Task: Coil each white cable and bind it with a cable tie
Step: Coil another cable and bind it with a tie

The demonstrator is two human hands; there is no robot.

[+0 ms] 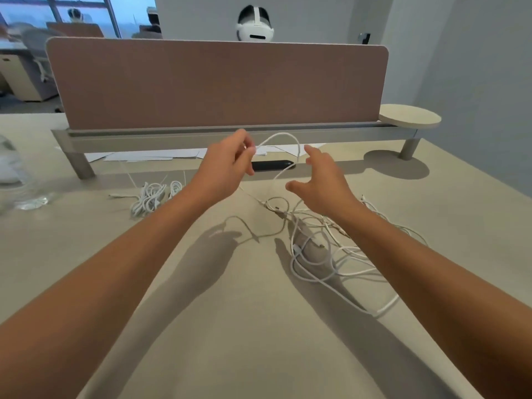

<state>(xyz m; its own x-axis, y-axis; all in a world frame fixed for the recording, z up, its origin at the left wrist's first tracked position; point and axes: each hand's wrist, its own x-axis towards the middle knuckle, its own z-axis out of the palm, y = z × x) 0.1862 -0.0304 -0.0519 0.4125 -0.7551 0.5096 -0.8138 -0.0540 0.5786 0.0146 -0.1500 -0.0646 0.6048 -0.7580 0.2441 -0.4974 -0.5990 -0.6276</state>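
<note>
1. No text, label, brand, number or sign can be read anywhere in the head view.
2. The papers (149, 155) lying under the desk divider (218, 84) look blank or too blurred to read.

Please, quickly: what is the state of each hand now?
Left hand: pinches the thin white cable.
Right hand: open, fingers spread, holding nothing.

Matt, smooth beige desk (230, 326); brown cloth-like divider panel (216, 84) on a matt grey metal-looking rail (201, 139); smooth white plastic-sheathed cables (325, 249); glossy black insert (273, 165).
</note>
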